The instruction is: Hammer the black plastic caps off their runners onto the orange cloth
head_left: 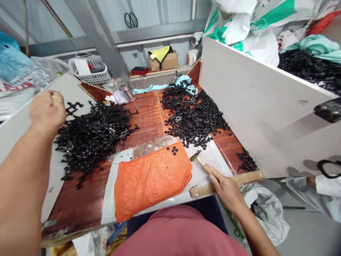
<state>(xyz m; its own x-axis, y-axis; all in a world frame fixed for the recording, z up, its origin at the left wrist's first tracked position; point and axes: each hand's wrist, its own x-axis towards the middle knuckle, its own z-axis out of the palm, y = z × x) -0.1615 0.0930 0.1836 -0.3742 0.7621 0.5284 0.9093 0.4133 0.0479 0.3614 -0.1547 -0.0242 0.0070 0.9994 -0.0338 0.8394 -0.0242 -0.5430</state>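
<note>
My left hand (49, 110) is closed and raised over the left side of the bench. A black branched plastic piece (74, 108) sticks out beside its fingers, which seem to grip it; the fingertips are hidden. Just below and to the right lies a big heap of similar black plastic pieces (93, 135). My right hand (226, 188) is wrapped round the wooden handle of a small hammer (203, 164), its head resting near the right edge of a folded orange cloth (151, 177). On the cloth's upper right corner sit several small round black parts (174, 150).
A second heap of small black parts (194, 113) covers the bench's right half. White side panels (255, 103) flank the bench. At the back stand a glass bottle (125, 89), a grey basket (90, 69), a cardboard box (163, 61) and a mug (192, 57).
</note>
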